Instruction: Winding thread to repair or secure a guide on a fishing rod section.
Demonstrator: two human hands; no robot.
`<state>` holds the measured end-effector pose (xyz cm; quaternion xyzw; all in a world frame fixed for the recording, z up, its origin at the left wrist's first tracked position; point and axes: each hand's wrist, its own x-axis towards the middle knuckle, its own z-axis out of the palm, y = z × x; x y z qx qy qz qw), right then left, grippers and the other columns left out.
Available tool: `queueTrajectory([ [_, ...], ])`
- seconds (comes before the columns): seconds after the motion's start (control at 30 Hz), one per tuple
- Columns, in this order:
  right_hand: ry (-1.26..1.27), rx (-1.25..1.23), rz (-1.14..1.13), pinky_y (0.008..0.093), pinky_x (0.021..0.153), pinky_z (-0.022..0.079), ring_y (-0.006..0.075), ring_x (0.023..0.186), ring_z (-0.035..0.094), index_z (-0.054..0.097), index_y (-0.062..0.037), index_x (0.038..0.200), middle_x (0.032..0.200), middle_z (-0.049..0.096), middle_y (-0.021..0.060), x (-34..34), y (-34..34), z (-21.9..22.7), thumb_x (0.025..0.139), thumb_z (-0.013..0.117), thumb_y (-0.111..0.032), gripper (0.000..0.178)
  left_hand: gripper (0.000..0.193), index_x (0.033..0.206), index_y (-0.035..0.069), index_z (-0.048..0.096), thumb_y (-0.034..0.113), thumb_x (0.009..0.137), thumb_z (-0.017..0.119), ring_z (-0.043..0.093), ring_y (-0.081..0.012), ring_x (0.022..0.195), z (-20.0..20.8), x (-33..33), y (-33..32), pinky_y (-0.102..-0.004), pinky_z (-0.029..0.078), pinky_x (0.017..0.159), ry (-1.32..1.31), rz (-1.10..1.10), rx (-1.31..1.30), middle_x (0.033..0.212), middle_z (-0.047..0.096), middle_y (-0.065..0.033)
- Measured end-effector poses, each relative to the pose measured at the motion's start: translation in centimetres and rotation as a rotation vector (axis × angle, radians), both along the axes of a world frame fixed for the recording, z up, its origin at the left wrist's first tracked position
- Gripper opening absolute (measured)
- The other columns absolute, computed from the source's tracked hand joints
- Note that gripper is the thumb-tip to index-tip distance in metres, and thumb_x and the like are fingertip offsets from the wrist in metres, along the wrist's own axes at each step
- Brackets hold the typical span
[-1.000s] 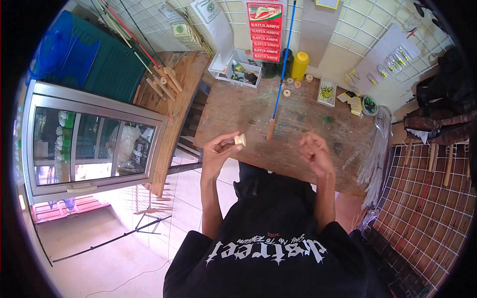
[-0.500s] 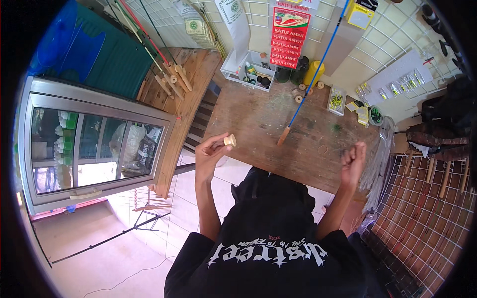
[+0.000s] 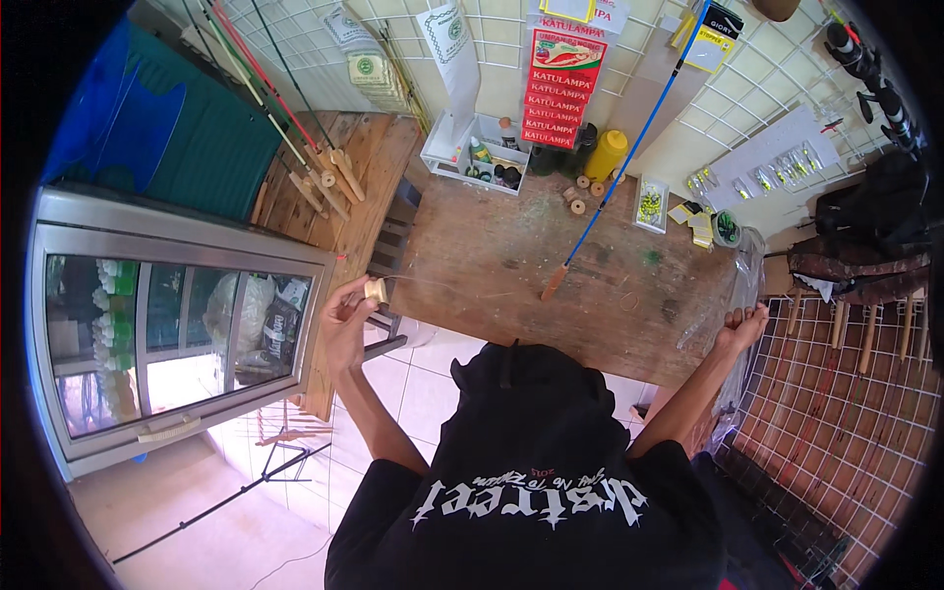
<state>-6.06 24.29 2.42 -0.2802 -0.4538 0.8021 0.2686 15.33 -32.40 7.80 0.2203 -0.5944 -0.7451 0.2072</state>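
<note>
My left hand [image 3: 343, 320] pinches a small pale wooden spool [image 3: 376, 290] beside the left front corner of the wooden table [image 3: 462, 241]. A very thin line seems to run from the spool out over the tabletop, then fades from sight. My right hand [image 3: 741, 326] is raised past the table's right end, its fingers curled together; whatever they may hold is too small to see. Between my hands lies a blue rod [image 3: 615, 175] with a cork-coloured handle, which rests on the table while its shaft points to the back wall.
Toward the back are several wooden spools [image 3: 577, 206], a yellow bottle [image 3: 607, 154], a white divided box [image 3: 482, 177] and a small tray of yellow-green pieces [image 3: 651, 204]. Clear plastic [image 3: 726, 295] drapes the right edge. A glass-fronted cabinet [image 3: 182, 231] and a side bench [image 3: 379, 162] stand left.
My hands have spread apart: the left, still holding the spool, went left, and the right went right and slightly down. The whole view has shifted a little.
</note>
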Motion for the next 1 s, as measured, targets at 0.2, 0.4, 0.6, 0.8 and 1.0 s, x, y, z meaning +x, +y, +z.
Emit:
queueTrajectory([
  [0.2,-0.02,0.123,-0.099,0.0249,0.039,0.018,0.0068,0.044,0.024,0.049,-0.0126,0.095,0.062,0.036,-0.0042,-1.0,2.3,0.7,0.098,0.049,-0.027,0.015,0.031,0.112,0.0,0.061,-0.005,0.082,0.065,0.06,-0.0119,0.09,-0.6,0.1,-3.4,-0.0245,0.048,0.08,0.007,0.044,-0.015,0.101,0.065,-0.006],
  [0.4,-0.048,0.005,-0.22,0.0253,0.038,0.017,0.0082,0.043,0.023,0.047,-0.0123,0.091,0.061,0.035,-0.0034,-1.5,5.5,-1.5,0.096,0.048,-0.022,0.011,0.022,0.102,0.001,0.062,-0.005,0.081,0.066,0.057,-0.0082,0.082,-3.8,2.3,-8.2,-0.0217,0.045,0.07,-0.033,0.026,-0.026,0.093,0.062,-0.002],
  [0.6,-0.259,0.362,0.152,0.0246,0.038,0.021,0.0078,0.043,0.028,0.054,-0.0131,0.114,0.065,0.049,-0.0009,0.6,1.6,-1.2,0.09,0.061,-0.026,0.028,0.033,0.112,0.002,0.062,-0.003,0.079,0.067,0.061,-0.0121,0.087,-2.2,-3.0,-3.3,-0.0241,0.048,0.076,-0.309,-0.175,-0.144,0.096,0.065,-0.0048],
  [0.8,-0.294,1.363,0.339,0.0237,0.045,0.031,0.0071,0.048,0.04,0.054,-0.0108,0.124,0.085,0.066,0.0089,1.5,-2.4,-4.9,0.091,0.062,-0.022,0.035,0.031,0.103,0.004,0.065,0.001,0.073,0.071,0.064,-0.0259,0.087,-11.2,-9.7,2.8,-0.0334,0.051,0.076,-0.448,-0.535,-0.615,0.096,0.065,-0.0153],
  [1.0,-0.425,1.116,0.763,0.0259,0.057,0.039,0.0085,0.06,0.045,0.055,-0.0095,0.122,0.07,0.054,0.0022,3.7,-12.7,0.1,0.095,0.05,-0.01,0.028,0.028,0.096,0.003,0.065,0.004,0.069,0.073,0.058,-0.0415,0.094,-16.3,-11.7,7.9,-0.0451,0.048,0.081,-0.372,-0.601,-0.859,0.099,0.057,-0.0215],
])
